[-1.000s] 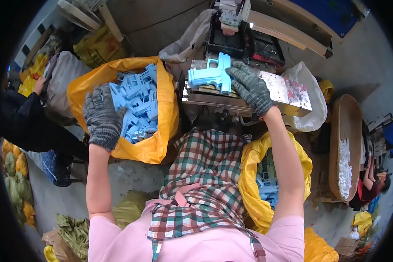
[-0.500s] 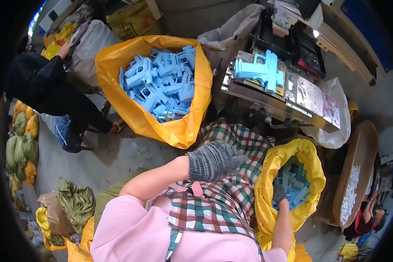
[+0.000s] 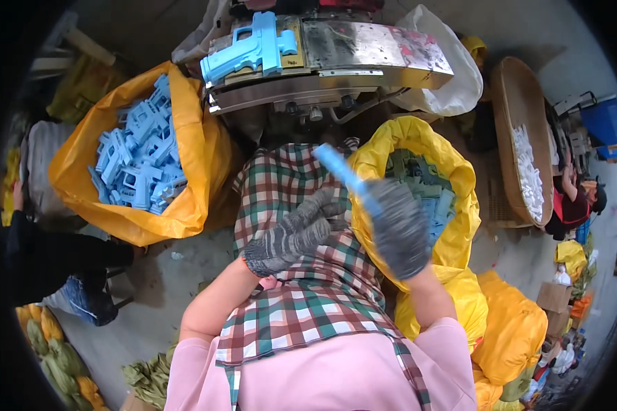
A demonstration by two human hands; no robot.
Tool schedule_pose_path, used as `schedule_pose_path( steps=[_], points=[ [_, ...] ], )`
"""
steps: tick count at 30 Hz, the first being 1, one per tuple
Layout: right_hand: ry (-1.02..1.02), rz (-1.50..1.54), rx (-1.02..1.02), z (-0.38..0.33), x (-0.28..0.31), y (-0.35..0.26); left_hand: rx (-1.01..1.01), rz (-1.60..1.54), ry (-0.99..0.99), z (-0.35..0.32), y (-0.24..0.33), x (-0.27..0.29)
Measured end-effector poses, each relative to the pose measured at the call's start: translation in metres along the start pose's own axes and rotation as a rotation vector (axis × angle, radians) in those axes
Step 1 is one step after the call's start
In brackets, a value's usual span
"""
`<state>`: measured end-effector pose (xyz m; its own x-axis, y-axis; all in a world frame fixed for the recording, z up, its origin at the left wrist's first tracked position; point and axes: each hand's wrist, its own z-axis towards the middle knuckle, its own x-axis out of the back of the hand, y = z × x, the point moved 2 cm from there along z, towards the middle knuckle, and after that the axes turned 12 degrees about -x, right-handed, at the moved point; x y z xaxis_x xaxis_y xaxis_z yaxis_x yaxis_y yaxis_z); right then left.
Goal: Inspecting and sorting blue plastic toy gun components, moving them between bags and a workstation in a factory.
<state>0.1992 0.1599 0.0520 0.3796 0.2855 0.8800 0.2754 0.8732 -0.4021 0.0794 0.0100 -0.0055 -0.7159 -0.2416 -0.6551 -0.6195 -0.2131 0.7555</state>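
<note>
My right hand [image 3: 401,233], in a dark grey knit glove, grips a light blue toy pistol [image 3: 343,171] seen edge-on and blurred by motion. It is above the near-left rim of a yellow sack [image 3: 467,181] with blue and greyish toy pistol parts [image 3: 421,185] inside. My left hand [image 3: 291,236], gloved in striped grey, hovers over my checked apron [image 3: 281,168] with its fingers stretched out and nothing in them. Ahead, another light blue toy pistol [image 3: 259,46] lies on its side on a metal machine bed [image 3: 363,48].
At the left, an orange sack [image 3: 199,188] holds a heap of blue toy pistols [image 3: 140,154]. A long wicker tray [image 3: 517,89] with white pieces stands at the right. Full sacks [image 3: 507,329] lie behind it. One person [image 3: 55,253] is at the left, another [image 3: 576,198] far right.
My right hand has come up out of the yellow sack with a toy pistol. The left hand's fingers have spread. The whole view has swung to the right and downward.
</note>
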Motion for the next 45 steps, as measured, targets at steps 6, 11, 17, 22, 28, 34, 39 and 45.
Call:
schedule_pose_path(
  steps=[6, 11, 17, 22, 28, 34, 39, 45],
  points=[
    [-0.206, 0.519, 0.044, -0.010, -0.031, -0.041, -0.009, -0.115, 0.369, 0.006, 0.016, 0.022],
    [-0.209, 0.350, 0.102, 0.026, -0.008, -0.025, 0.071, 0.130, 0.260, -0.006, 0.043, 0.035],
    [-0.246, 0.283, 0.118, 0.041, -0.009, -0.018, -0.024, 0.804, -0.083, 0.014, 0.078, 0.034],
    [-0.078, 0.467, 0.048, 0.057, 0.023, -0.015, -0.711, 0.934, 0.257, 0.043, 0.107, 0.029],
    [0.034, 0.519, -0.032, 0.048, 0.018, 0.018, -0.274, 1.971, 0.311, 0.095, 0.199, 0.036],
    [0.153, 0.471, -0.009, 0.076, 0.015, 0.010, -0.501, 2.473, 0.267, 0.093, 0.191, 0.043],
    [0.160, 0.422, 0.178, 0.134, 0.012, 0.008, -0.344, 2.523, 0.642, 0.010, 0.189, 0.086],
    [0.076, 0.140, 0.365, 0.231, -0.020, -0.006, 0.046, 2.523, 0.978, -0.075, 0.221, 0.085]
  ],
)
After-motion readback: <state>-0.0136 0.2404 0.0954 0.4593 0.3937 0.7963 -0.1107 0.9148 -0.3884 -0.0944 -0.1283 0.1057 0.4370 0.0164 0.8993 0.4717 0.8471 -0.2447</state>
